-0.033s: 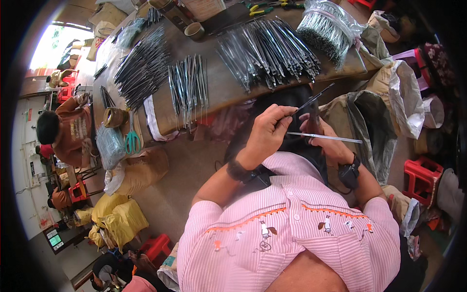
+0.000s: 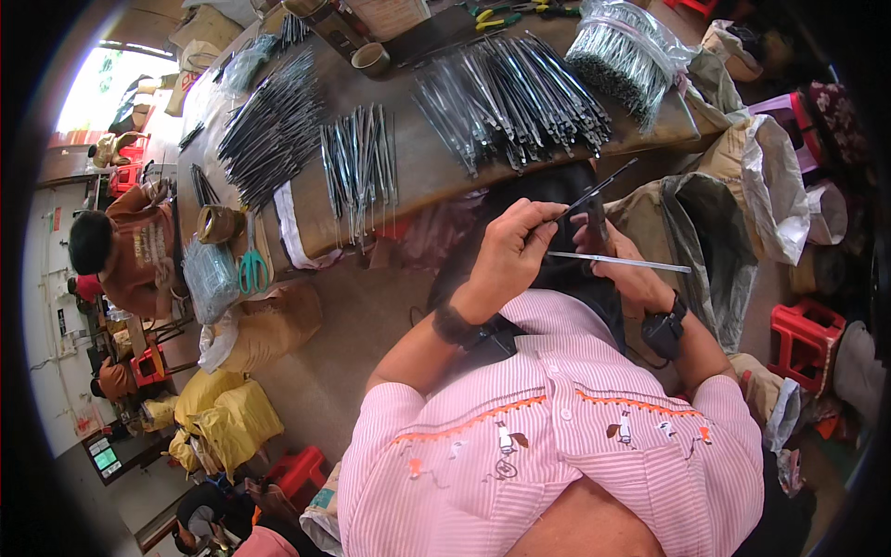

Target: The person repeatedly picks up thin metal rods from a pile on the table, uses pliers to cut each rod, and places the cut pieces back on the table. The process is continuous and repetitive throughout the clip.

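In front of my chest, my left hand [image 2: 513, 246] pinches a thin dark strip [image 2: 605, 183] between thumb and fingers; the strip slants up to the right. Beside it, my right hand [image 2: 633, 271] is closed around a narrow pale, shiny strip [image 2: 654, 265] that lies almost level and reaches past both sides of its fingers. The right fingers are partly hidden. Beyond my hands, on the table [image 2: 408, 209], lie a wide fan of dark, shiny strips [image 2: 529, 97], a smaller group of strips [image 2: 360, 162] and a large dark pile of strips [image 2: 271, 130].
A bundle of silvery strips [image 2: 624, 58] sits at the table's right end, near open sacks [image 2: 710, 237]. Teal scissors [image 2: 252, 265] hang at the left edge. A cup [image 2: 371, 59] and pliers [image 2: 498, 20] are farther back. A co-worker [image 2: 135, 246] sits at left; a red stool [image 2: 806, 343] stands right.
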The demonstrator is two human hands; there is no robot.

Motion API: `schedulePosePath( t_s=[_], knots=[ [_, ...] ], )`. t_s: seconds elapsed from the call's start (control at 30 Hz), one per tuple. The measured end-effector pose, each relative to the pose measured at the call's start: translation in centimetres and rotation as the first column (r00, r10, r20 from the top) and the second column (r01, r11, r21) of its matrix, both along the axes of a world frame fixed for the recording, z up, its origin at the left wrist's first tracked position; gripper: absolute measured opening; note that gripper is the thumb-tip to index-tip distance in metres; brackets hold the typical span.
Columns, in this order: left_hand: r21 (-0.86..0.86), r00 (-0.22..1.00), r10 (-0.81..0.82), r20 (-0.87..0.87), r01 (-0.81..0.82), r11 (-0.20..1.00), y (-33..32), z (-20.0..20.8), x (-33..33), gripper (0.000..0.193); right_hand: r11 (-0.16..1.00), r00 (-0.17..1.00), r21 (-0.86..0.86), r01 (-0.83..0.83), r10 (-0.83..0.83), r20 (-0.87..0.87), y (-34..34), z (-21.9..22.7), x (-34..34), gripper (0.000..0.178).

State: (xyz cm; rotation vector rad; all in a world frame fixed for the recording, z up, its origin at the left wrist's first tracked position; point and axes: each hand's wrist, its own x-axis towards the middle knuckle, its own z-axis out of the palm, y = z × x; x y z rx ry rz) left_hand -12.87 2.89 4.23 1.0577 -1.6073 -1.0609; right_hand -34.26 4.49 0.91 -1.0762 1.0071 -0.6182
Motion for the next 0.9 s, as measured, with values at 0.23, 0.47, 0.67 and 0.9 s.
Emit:
schedulePosePath(
  t_s=[0.23,0.47,0.67,0.9],
  knots=[
    [0.043,0.999,0.018,-0.043,-0.016,0.999,-0.2,-0.5,-0.2,0.018,0.915,0.958,-0.384,-0.124,0.010,-0.286,-1.3,0.1,-0.3,0.075],
    [0.125,0.997,0.019,-0.069,-0.010,0.992,-0.4,-0.5,-0.2,0.018,0.861,0.926,-0.466,-0.203,0.014,-0.377,-2.1,0.9,-0.5,0.070],
    [0.200,0.996,0.016,-0.085,0.001,0.980,-0.5,-0.7,-0.1,0.018,0.835,0.907,-0.517,-0.188,-0.053,-0.417,-2.4,0.4,-0.4,0.041],
    [0.431,0.993,-0.007,-0.119,0.058,0.900,-0.3,-0.7,0.5,0.016,0.871,0.855,-0.434,-0.231,-0.031,-0.518,-2.2,0.5,-0.4,0.018]
  ],
)
